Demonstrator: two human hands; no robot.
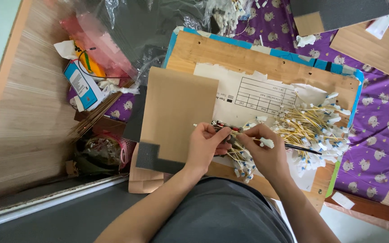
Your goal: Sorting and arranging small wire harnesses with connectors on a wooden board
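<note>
Head view: wooden board (203,54) lies on purple patterned cloth (379,135), wood wall at left. Left hand (208,146) fingers clamped on yellow wire bundle (241,157) near board's near edge. Right hand (266,150) fingers pinched on thin black tool (305,149) beside bundle. Loose wire pile (314,128) toward board's right edge. Brown card (176,112) left of hands.

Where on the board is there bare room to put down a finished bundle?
The tan card sheet left of the left hand is bare, as is the wooden board strip above the printed paper. It is crowded to the right: the loose wire pile fills that side, and the right hand works at its edge.
</note>
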